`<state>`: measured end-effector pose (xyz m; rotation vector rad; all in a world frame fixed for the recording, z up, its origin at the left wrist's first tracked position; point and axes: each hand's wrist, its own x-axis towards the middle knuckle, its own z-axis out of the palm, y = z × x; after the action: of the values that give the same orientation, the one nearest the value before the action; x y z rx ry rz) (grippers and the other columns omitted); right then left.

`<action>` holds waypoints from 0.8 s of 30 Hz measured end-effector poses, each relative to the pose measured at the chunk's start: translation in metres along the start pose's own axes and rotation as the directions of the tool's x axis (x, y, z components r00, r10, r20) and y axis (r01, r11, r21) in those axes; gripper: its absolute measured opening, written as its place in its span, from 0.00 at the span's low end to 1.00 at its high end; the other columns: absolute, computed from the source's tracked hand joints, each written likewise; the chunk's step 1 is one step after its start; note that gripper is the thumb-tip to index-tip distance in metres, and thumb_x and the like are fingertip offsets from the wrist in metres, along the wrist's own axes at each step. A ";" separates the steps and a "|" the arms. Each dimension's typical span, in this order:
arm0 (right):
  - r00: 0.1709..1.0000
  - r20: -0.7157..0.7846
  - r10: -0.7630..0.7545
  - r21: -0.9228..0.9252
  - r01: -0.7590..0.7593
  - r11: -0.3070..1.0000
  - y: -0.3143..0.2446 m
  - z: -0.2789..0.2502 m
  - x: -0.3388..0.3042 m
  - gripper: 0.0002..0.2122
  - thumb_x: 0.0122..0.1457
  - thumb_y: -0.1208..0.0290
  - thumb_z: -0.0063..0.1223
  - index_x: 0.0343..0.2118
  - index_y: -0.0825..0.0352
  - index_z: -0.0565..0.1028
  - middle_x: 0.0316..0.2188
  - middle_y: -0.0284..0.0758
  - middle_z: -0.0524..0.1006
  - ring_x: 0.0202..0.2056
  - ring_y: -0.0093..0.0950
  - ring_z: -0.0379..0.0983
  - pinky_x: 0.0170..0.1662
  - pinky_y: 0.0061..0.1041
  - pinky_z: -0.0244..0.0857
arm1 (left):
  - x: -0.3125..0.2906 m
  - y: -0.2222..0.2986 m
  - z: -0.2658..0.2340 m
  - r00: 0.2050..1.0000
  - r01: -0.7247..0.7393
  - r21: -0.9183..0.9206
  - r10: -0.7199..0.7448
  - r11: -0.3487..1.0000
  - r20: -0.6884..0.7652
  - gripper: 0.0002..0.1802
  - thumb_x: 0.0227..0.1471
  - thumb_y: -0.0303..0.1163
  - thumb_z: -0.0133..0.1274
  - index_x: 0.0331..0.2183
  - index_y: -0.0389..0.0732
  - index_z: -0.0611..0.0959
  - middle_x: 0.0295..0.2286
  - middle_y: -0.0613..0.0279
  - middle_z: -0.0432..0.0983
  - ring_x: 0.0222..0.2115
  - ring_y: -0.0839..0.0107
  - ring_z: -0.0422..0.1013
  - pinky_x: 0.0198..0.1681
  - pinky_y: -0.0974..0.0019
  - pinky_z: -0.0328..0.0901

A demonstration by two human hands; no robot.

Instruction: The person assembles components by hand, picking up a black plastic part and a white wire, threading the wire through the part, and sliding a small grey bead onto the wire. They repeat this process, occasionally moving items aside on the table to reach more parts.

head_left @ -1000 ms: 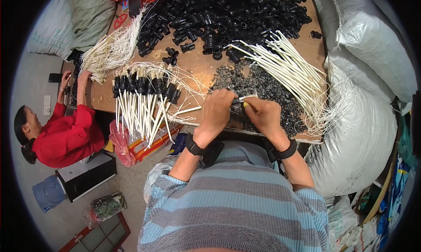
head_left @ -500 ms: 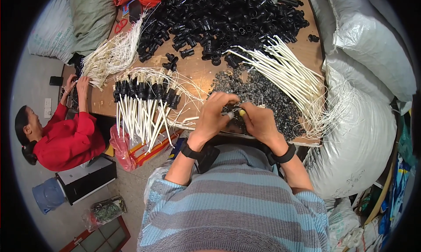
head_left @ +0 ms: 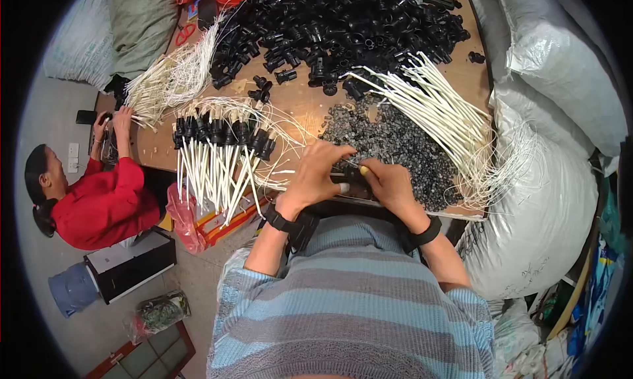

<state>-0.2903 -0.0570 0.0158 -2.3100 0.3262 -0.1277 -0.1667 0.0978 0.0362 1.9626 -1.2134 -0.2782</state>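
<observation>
My left hand (head_left: 312, 176) and my right hand (head_left: 390, 185) meet at the table's near edge, over a spread of small dark grey plastic pieces (head_left: 415, 156). Fingers of both hands close around a small dark piece (head_left: 354, 169) that I cannot make out fully. The left thumb, with a pale wrap on its tip, stands away from its fingers. Yellow covers the right thumb's tip. Left of my hands lies a bundle of white tubes with black lamp sockets (head_left: 221, 138) and thin wires. Bare white tubes with wires (head_left: 438, 105) lie at the right.
Black sockets (head_left: 343, 26) form a large heap across the table's (head_left: 293, 102) far side. More wires with cream ends (head_left: 178, 76) lie far left, where a person in red (head_left: 105, 204) works. White sacks (head_left: 537, 201) crowd the right edge. A red plastic bag (head_left: 184, 221) is below the table.
My left thumb has moved away from the fingers and my hands have shifted slightly. The person in red has moved their hands a little at the wires.
</observation>
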 end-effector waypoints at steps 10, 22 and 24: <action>0.986 -0.123 0.113 0.126 -0.097 0.987 -0.010 -0.003 -0.006 0.05 0.59 0.72 0.50 0.35 0.64 0.76 0.20 0.44 0.73 0.22 0.41 0.73 0.26 0.33 0.64 | -0.010 -0.002 0.020 1.000 0.025 0.025 -0.026 0.999 0.010 0.25 0.29 0.21 0.60 0.38 0.43 0.79 0.28 0.61 0.73 0.33 0.60 0.69 0.37 0.62 0.63; 0.991 -0.066 -0.119 0.118 0.126 0.985 -0.020 -0.021 -0.008 0.05 0.53 0.74 0.52 0.33 0.64 0.73 0.21 0.43 0.73 0.25 0.46 0.72 0.26 0.39 0.64 | -0.006 0.012 0.014 0.965 0.262 -0.356 -0.252 0.897 0.075 0.20 0.35 0.18 0.59 0.37 0.38 0.80 0.30 0.60 0.75 0.32 0.65 0.72 0.35 0.68 0.66; 0.993 -0.071 -0.094 0.071 0.099 0.993 -0.020 -0.021 -0.008 0.04 0.53 0.74 0.52 0.32 0.65 0.72 0.21 0.43 0.73 0.25 0.46 0.72 0.26 0.40 0.64 | 0.002 0.020 0.011 0.983 0.066 -0.183 -0.095 0.981 -0.158 0.18 0.33 0.17 0.58 0.33 0.39 0.81 0.29 0.62 0.75 0.32 0.66 0.71 0.34 0.67 0.65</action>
<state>-0.2983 -0.0562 0.0453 -2.2519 0.2392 -0.2628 -0.1845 0.0862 0.0435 1.8434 -0.9697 -0.2495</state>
